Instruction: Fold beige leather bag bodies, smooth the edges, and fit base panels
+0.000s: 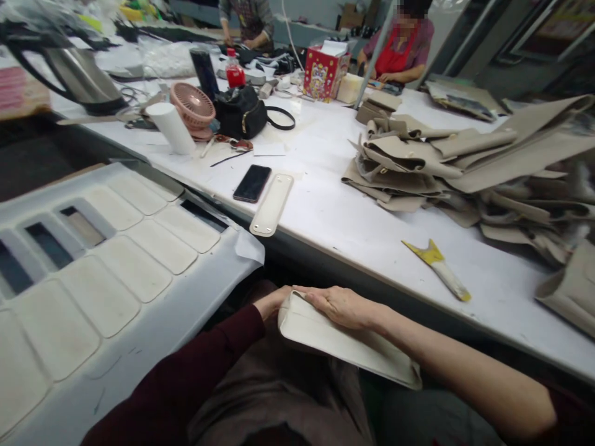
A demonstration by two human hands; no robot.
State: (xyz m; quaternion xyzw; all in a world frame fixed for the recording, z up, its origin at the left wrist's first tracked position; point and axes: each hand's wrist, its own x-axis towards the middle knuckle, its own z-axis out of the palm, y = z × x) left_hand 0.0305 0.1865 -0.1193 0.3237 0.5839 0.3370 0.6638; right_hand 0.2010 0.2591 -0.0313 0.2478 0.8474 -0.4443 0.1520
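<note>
Above my lap is a cream leather bag body (325,334), long and folded over, tilted down to the right. My right hand (341,306) lies across its top edge, thumb on the near side and fingers closed over the rim. At its left end my left hand (275,302) grips the same piece; most of those fingers are hidden behind it. Beyond the hands, a cream strip with metal studs (272,205) rests at the table edge beside a black phone (252,183).
Cream leather panels (134,266) lie in rows on a covered board at left. Taupe leather pieces (418,155) are heaped at right, near a yellow-tipped scraper (439,267). A pink fan (193,106), black bag (244,113) and kettle (86,74) stand farther back. Two people work across the table.
</note>
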